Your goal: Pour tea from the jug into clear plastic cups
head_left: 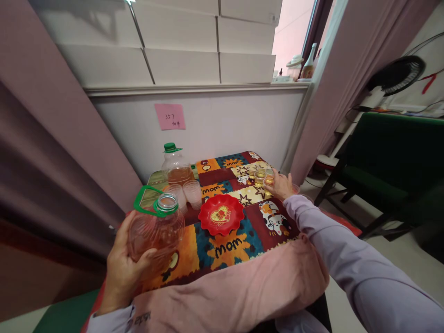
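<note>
My left hand (126, 263) is wrapped around a clear plastic jug (156, 236) with a green handle. The jug's mouth is uncapped, and amber liquid shows inside. At the table's right side, my right hand (281, 186) has its fingers closed on a small clear plastic cup (268, 183) of yellowish liquid. Another filled cup (260, 176) stands beside it; part of the group is hidden by the hand. Between my hands lies a red scalloped plate (221, 223) with a gold heart design. Stacked clear cups (193, 193) lean or stand behind the jug.
A second jug (178, 172) with a green cap stands at the back left. A patterned cloth (229, 247) covers the table, which meets a white wall with a pink note (169, 116). A green chair (391, 152) and a fan (397, 74) are on the right.
</note>
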A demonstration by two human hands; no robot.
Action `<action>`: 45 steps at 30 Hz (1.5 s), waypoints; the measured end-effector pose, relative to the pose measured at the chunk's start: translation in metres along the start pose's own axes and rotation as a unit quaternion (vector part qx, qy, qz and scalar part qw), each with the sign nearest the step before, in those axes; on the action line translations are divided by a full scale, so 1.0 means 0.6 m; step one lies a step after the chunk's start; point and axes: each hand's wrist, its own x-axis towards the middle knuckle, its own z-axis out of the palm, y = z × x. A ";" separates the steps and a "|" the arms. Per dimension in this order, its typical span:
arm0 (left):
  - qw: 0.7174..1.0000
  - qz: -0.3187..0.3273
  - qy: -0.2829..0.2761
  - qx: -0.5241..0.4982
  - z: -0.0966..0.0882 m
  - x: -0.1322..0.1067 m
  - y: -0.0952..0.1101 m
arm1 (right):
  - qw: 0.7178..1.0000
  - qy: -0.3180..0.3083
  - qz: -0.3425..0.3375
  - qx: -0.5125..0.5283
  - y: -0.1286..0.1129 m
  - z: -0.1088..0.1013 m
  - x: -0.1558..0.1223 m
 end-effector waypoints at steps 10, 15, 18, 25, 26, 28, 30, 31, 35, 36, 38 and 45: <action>1.000 0.018 -0.002 0.017 0.004 -0.001 -0.002 | 1.000 0.007 0.002 0.009 0.000 0.000 -0.009; 1.000 0.006 -0.006 0.003 0.004 -0.005 0.013 | 0.993 0.084 0.014 0.077 -0.034 -0.023 -0.006; 1.000 0.014 -0.007 -0.003 0.005 -0.008 0.019 | 0.975 0.115 -0.069 0.175 -0.103 -0.056 -0.004; 0.999 0.036 -0.030 0.018 0.000 -0.017 0.003 | 0.924 -0.009 -0.308 0.225 -0.354 -0.131 -0.038; 0.998 0.042 -0.029 0.019 0.000 -0.017 0.001 | 0.928 -0.038 -0.319 0.189 -0.385 -0.135 -0.042; 0.998 0.057 -0.026 0.019 0.000 -0.018 -0.002 | 0.930 -0.078 -0.335 0.131 -0.436 -0.139 -0.045; 0.997 0.067 -0.024 0.014 0.001 -0.019 -0.003 | 0.929 -0.099 -0.343 0.100 -0.473 -0.137 -0.044; 0.997 0.069 -0.025 0.010 0.002 -0.019 -0.003 | 0.928 -0.105 -0.346 0.091 -0.486 -0.134 -0.043; 0.998 0.060 -0.033 -0.001 0.002 -0.021 -0.003 | 0.926 -0.131 -0.350 0.051 -0.514 -0.124 -0.037; 0.998 0.056 -0.034 -0.003 0.002 -0.022 -0.004 | 0.925 -0.135 -0.351 0.045 -0.516 -0.122 -0.036; 0.998 0.051 -0.035 -0.008 0.003 -0.024 -0.006 | 0.925 -0.140 -0.353 0.037 -0.517 -0.118 -0.033; 0.999 0.038 -0.035 -0.012 0.005 -0.027 -0.011 | 0.931 -0.119 -0.341 0.049 -0.510 -0.099 -0.028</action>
